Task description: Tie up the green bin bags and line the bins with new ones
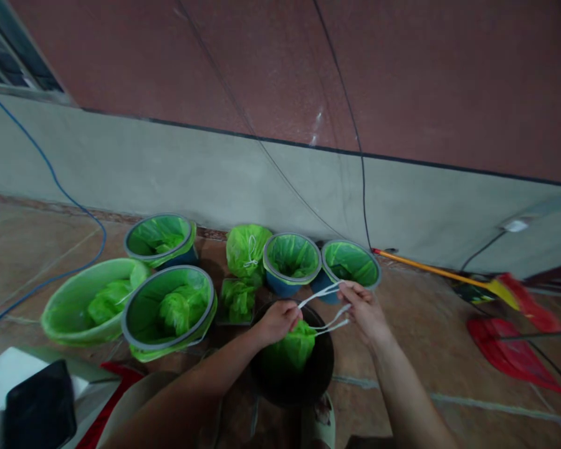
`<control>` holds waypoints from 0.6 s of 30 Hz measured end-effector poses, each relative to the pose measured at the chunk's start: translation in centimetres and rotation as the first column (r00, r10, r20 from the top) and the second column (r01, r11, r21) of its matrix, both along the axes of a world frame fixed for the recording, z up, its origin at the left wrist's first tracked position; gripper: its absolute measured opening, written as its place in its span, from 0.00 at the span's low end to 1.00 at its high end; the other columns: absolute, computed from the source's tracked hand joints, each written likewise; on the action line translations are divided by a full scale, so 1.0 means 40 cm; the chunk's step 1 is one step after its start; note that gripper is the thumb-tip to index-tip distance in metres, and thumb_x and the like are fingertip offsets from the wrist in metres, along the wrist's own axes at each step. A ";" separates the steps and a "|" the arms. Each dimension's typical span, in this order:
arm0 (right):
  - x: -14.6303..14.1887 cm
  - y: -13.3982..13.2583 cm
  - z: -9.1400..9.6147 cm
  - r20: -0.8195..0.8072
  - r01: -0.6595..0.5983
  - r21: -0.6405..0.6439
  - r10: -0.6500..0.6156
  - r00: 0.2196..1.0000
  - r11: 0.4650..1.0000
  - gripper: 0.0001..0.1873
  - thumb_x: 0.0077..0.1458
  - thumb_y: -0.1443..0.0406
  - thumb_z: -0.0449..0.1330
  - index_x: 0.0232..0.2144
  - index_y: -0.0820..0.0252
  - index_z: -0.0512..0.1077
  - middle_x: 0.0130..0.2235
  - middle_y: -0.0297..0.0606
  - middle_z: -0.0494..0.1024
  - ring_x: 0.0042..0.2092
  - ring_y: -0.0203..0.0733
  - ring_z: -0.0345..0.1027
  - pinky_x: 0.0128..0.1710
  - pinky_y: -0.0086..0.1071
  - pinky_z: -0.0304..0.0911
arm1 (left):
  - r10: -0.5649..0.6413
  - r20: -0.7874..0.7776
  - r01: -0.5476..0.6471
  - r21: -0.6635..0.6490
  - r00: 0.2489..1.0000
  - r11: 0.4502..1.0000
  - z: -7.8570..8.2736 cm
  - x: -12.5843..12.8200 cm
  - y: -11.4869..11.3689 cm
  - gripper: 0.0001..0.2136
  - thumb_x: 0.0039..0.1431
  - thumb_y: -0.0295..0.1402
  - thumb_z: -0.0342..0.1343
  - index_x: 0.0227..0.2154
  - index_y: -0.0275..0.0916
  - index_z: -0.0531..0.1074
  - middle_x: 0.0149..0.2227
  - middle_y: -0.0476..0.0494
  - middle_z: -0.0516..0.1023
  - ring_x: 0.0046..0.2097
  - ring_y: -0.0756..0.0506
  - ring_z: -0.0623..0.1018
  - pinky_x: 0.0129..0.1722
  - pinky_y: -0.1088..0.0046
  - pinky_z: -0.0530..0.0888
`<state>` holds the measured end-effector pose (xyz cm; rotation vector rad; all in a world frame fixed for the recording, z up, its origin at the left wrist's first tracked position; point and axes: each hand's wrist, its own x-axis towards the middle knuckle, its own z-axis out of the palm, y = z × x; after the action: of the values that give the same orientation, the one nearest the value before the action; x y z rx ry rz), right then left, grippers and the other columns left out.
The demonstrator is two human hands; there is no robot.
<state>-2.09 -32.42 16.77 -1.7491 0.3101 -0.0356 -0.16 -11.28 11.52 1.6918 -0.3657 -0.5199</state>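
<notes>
A green plastic bag (292, 349) sits gathered inside a dark round bin (320, 380) in front of my feet. From its bunched top run white drawstrings (330, 325), stretched between my two hands. My left hand (280, 321) is closed on the string at the left, just above the bag's neck. On the right, my right hand (364, 310) pinches the far end of the string loops between thumb and fingers. The lower part of the bag is hidden inside the bin.
Several green-lined bins, including a grey-rimmed bin (126, 318), stand to the left and along the wall. A tied green bag (245, 246) leans there too. A red dustpan (509, 352) and an orange-handled broom (434, 269) lie right. A phone (40, 405) rests lower left; a blue hose (51, 168) crosses the left.
</notes>
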 end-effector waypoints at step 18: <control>-0.061 0.079 0.015 -0.170 -0.604 0.174 0.628 0.760 0.778 0.25 0.53 0.45 0.56 0.27 0.63 0.70 0.18 0.26 0.62 0.19 0.27 0.48 0.20 0.24 0.43 | 0.107 -0.112 -0.113 -0.043 0.988 0.993 0.027 0.021 0.014 0.13 0.55 0.40 0.50 0.25 0.36 0.71 0.16 0.53 0.64 0.20 0.53 0.64 0.23 0.76 0.60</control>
<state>-4.52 -29.25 17.37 -1.6714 -0.1245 0.6527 0.68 -10.73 12.60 1.6185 -0.2027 -0.5156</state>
